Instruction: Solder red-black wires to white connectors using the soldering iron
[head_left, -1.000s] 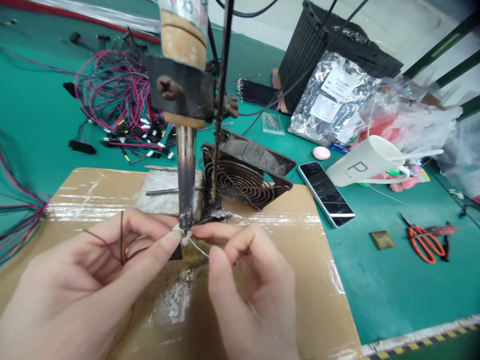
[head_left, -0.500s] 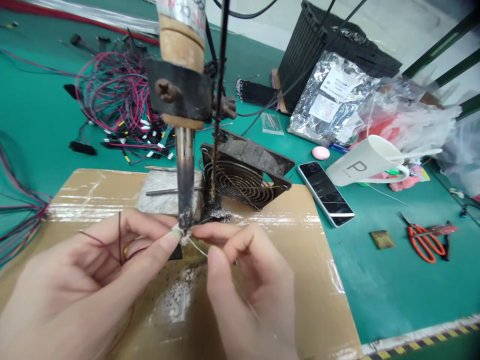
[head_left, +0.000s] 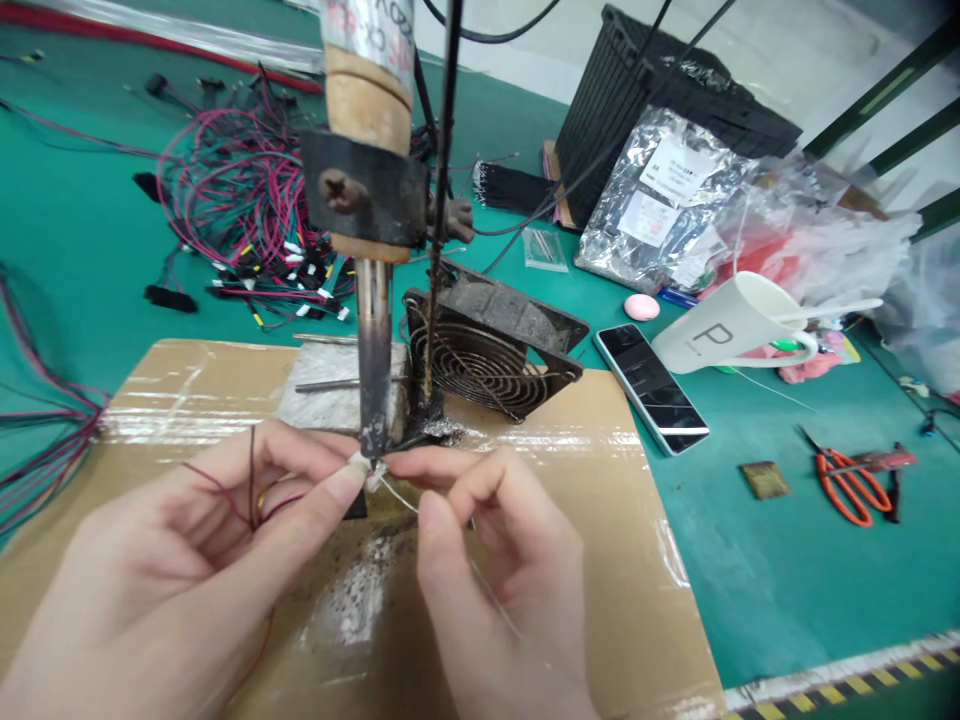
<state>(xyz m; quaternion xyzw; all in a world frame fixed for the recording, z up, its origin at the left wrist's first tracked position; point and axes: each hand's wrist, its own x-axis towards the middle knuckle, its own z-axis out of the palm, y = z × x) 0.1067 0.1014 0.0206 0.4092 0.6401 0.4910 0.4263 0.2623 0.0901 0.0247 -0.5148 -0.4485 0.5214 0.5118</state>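
A soldering iron (head_left: 375,350) hangs in a clamp, its tip pointing down between my hands. My left hand (head_left: 202,560) pinches a small white connector (head_left: 373,476) between thumb and forefinger, right at the tip. Thin dark red wires (head_left: 253,480) run through the fingers of that hand. Beside it, my right hand (head_left: 502,570) is closed on thin silvery solder wire (head_left: 399,496), which reaches toward the tip and trails down past the palm. The right forefinger touches or nearly touches the connector. Fingers partly hide the connector.
Behind the iron stand a fan (head_left: 487,350) and a pale block (head_left: 322,385) on the cardboard (head_left: 630,560). Wire harnesses (head_left: 232,190) lie at the back left. To the right are a phone (head_left: 651,385), a white mug (head_left: 720,325) and orange-handled cutters (head_left: 851,485).
The view has shifted slightly, so the iron and my left hand appear a little further right. Both hands keep the same hold at the iron's tip.
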